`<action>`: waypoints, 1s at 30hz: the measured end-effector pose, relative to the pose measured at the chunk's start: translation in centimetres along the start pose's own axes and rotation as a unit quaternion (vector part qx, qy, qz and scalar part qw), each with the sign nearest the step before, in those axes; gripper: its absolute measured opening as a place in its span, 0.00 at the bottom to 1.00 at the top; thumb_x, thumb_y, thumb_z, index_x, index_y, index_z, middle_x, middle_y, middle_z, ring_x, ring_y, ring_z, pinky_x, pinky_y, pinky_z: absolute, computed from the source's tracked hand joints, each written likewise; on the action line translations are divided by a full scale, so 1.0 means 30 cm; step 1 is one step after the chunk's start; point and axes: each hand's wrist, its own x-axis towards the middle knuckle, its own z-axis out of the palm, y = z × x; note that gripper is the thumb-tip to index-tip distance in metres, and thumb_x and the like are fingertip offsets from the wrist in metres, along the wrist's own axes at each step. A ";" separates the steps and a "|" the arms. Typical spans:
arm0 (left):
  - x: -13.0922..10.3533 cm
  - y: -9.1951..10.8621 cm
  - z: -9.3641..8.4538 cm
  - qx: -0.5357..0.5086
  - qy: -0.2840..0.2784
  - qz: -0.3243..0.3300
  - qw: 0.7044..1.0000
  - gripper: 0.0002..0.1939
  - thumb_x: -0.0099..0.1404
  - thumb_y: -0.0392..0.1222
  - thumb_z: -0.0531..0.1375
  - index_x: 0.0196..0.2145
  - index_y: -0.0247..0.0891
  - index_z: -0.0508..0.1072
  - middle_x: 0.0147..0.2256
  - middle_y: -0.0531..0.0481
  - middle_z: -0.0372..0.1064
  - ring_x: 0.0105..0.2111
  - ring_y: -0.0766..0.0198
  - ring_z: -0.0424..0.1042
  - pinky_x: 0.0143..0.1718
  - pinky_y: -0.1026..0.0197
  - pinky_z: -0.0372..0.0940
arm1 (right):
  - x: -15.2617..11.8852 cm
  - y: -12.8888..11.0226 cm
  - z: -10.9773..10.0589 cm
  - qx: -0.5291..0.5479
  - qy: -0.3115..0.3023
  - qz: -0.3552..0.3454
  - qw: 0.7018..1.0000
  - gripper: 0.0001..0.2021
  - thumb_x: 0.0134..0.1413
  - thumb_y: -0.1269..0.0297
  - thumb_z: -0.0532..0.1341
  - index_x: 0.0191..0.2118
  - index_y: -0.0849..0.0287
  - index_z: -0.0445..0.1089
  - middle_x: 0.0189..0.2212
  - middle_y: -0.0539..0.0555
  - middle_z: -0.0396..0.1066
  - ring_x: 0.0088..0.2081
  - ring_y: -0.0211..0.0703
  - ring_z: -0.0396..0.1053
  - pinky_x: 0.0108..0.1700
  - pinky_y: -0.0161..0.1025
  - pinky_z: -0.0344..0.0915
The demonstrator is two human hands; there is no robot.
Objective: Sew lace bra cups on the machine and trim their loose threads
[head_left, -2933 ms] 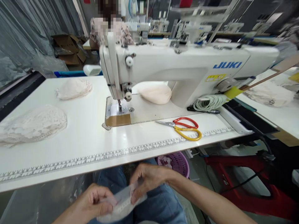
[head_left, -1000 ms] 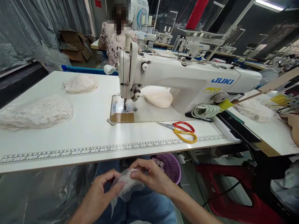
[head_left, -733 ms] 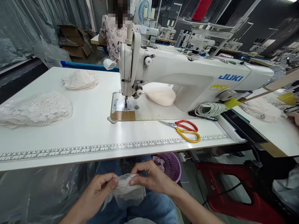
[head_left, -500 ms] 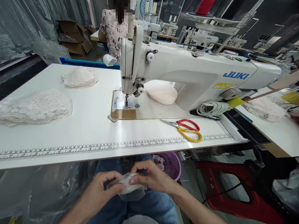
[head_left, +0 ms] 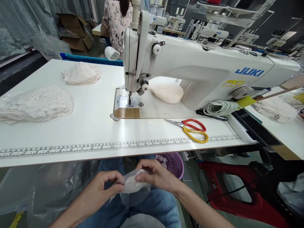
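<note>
Over my lap, a white lace piece with sheer mesh [head_left: 133, 185] is stretched between my two hands. My left hand [head_left: 108, 185] pinches its left edge between thumb and fingers. The lace on the right side is gripped by my right hand [head_left: 152, 174], thumb on top. Above them on the table stands a white sewing machine [head_left: 190, 63], its needle over the metal plate [head_left: 122, 103]. Scissors [head_left: 190, 128] with one red and one yellow handle lie near the table's front edge.
Stacks of lace pieces [head_left: 38, 104] and cream fabric pieces [head_left: 82, 73] lie on the left of the table. A cream cup-shaped piece [head_left: 169, 91] rests under the machine arm. Below are a purple basket [head_left: 174, 164] and a red stool [head_left: 213, 183]. A person [head_left: 116, 22] sits beyond.
My left hand has shifted left and my right hand slightly right and up, spreading the lace piece so more mesh and lace edging show. The view has tilted slightly.
</note>
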 end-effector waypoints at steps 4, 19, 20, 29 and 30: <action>-0.013 -0.007 -0.005 0.003 0.004 -0.005 1.000 0.12 0.61 0.44 0.53 0.28 0.36 0.72 0.28 0.51 0.67 0.31 0.62 0.63 0.34 0.65 0.58 | -0.004 0.023 -0.013 0.044 -0.016 0.021 0.999 0.18 0.41 0.53 0.69 0.30 0.64 0.68 0.23 0.47 0.65 0.25 0.31 0.59 0.28 0.29 0.55; 0.014 -0.004 0.026 -0.050 0.010 0.010 0.999 0.10 0.55 0.44 0.62 0.22 0.34 0.74 0.23 0.55 0.56 0.24 0.68 0.56 0.26 0.67 0.51 | -0.004 0.043 -0.009 0.070 -0.037 0.052 0.995 0.17 0.42 0.54 0.68 0.32 0.64 0.75 0.24 0.50 0.70 0.25 0.31 0.63 0.30 0.30 0.59; 0.016 -0.006 0.026 -0.048 0.010 0.011 0.999 0.10 0.55 0.43 0.61 0.21 0.34 0.75 0.23 0.55 0.57 0.24 0.68 0.57 0.26 0.67 0.52 | -0.004 0.043 -0.011 0.072 -0.043 0.057 0.995 0.17 0.41 0.54 0.69 0.32 0.64 0.75 0.24 0.50 0.70 0.25 0.31 0.63 0.31 0.31 0.59; 0.003 -0.040 0.015 -0.048 -0.007 -0.051 0.998 0.07 0.51 0.42 0.64 0.21 0.35 0.78 0.18 0.55 0.66 0.22 0.67 0.61 0.26 0.67 0.55 | -0.007 0.048 -0.033 0.012 -0.068 0.059 0.996 0.16 0.37 0.56 0.71 0.30 0.64 0.76 0.24 0.50 0.71 0.25 0.33 0.65 0.31 0.32 0.62; 0.003 -0.046 0.015 -0.058 -0.010 -0.057 0.997 0.07 0.50 0.42 0.64 0.22 0.35 0.78 0.18 0.54 0.67 0.22 0.67 0.61 0.26 0.67 0.55 | -0.008 0.051 -0.034 0.008 -0.065 0.055 0.996 0.15 0.37 0.56 0.70 0.30 0.63 0.76 0.24 0.50 0.71 0.26 0.33 0.65 0.32 0.32 0.62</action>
